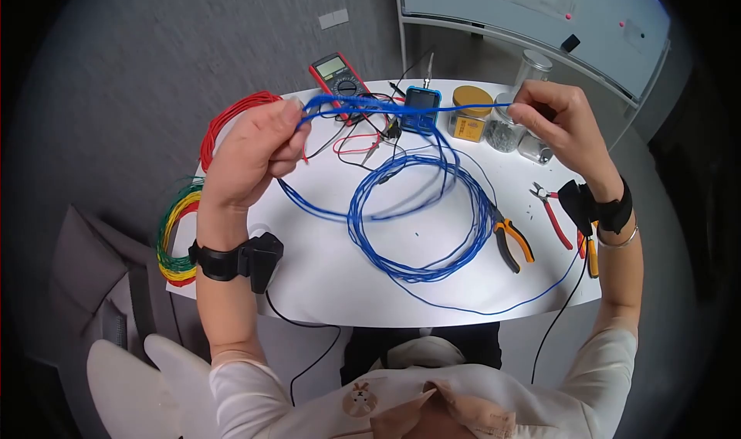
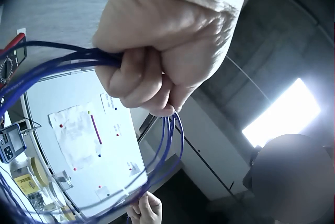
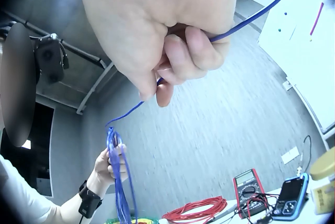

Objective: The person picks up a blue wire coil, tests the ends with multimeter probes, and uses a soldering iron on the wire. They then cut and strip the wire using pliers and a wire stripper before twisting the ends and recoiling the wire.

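Held up over the table, a bundle of blue wire loops [image 1: 340, 103] is gripped in my left hand [image 1: 258, 142], its fingers curled around the strands. In the left wrist view, the blue strands [image 2: 78, 59] enter the fist on one side and come out below. My right hand [image 1: 567, 122] holds a single blue strand [image 3: 272, 7], which stretches across from the left-hand bundle. Below both hands, more of the blue wire lies as a wide loose coil [image 1: 421, 273] on the white table [image 1: 309, 284], with one thin strand trailing along the front edge toward the right.
Orange-handled pliers [image 1: 512, 242] and red-handled cutters [image 1: 552, 215] lie right of the coil. Behind are a red multimeter [image 1: 346, 88] with tangled leads, a blue handheld device [image 1: 422, 107] and several jars [image 1: 471, 115]. Red wire [image 1: 224, 126] and green-yellow wire [image 1: 174, 230] lie at left.
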`<state>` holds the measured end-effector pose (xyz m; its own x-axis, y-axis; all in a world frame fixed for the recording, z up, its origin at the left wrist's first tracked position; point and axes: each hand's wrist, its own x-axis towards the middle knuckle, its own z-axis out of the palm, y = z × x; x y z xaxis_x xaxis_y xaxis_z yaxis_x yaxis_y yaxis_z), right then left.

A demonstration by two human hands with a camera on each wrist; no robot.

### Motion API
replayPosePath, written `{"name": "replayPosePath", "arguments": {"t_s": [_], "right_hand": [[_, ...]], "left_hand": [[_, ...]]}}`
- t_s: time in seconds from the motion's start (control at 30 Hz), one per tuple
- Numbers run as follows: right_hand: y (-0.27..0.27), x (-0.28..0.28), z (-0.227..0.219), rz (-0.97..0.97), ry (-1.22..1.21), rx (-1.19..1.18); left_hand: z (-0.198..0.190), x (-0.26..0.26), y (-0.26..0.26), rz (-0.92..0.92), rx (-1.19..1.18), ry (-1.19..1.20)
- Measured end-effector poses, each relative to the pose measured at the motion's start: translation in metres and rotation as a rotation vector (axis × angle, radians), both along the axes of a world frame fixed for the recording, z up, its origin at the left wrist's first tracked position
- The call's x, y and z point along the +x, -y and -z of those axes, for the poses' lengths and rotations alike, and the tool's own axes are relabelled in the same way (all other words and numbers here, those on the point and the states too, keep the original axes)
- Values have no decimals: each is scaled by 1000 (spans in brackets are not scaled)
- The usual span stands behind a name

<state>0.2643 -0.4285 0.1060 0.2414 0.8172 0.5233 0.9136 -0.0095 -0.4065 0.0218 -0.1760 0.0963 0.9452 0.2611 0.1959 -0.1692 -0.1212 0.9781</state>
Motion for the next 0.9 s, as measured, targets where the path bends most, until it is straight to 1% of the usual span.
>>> {"name": "replayPosePath", "arguments": {"t_s": [0.07,0.13,0.17,0.27,0.3,0.4,0.5,0.6,0.63,0.73,0.77,0.87,0.9], "right_hand": [[-1,9,1,-40,-31,39],[-5,12,1,-96,-155,49],[-7,13,2,-124,-215,55],[-17,7,19,-120,-275,8],[-19,4,26,-141,-325,5],[-19,-8,33,-90,-426,-107],[-32,-10,60,-314,-506,152],[-33,-26,60,-447,-947,144],[-33,-29,62,-536,-1064,146],[-36,-51,54,-505,-1202,239],[-38,-64,47,-485,-1275,339],[-44,-68,45,-506,-1154,314],[-45,-78,38,-493,-1210,364]], "left_hand": [[4,0,-6,113,20,7],[6,-2,-6,216,24,1],[8,-2,0,148,23,32],[15,1,3,66,-109,137],[18,2,4,69,-165,157],[27,8,4,73,-328,223],[35,15,7,33,-466,291],[44,20,11,-47,-577,339],[47,22,11,-74,-603,352],[57,27,14,-151,-680,379],[61,28,15,-174,-703,388],[74,36,22,-239,-746,414],[77,39,26,-263,-766,422]]}}
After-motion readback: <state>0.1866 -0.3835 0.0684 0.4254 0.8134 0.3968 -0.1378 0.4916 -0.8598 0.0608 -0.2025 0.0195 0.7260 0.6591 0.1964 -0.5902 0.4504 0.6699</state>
